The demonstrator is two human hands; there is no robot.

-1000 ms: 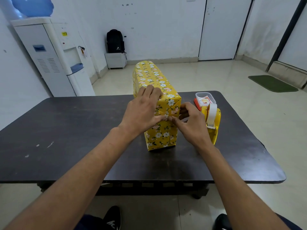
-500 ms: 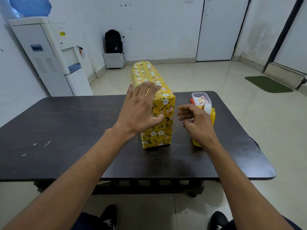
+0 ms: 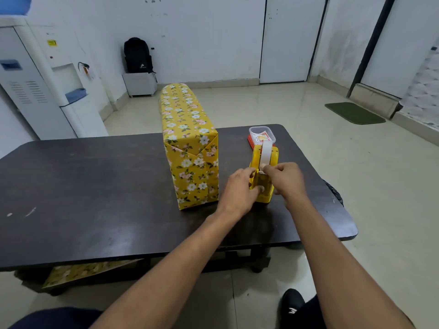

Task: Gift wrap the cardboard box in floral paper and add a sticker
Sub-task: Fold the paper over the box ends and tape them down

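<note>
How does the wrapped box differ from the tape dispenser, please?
The wrapped box is far taller than the tape dispenser. The box is floral, the dispenser plain. No hand touches the box; the left hand grips the dispenser, the right hand pinches its tape. Both are yellow.

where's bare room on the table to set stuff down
The dark tabletop is bare left of the yellow floral-wrapped box and along the near edge. Crowded right of it: yellow tape dispenser, left hand, right hand, clear tub.

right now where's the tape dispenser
In the head view, the tape dispenser stands right of the wrapped box, between the left hand and right hand.
</note>
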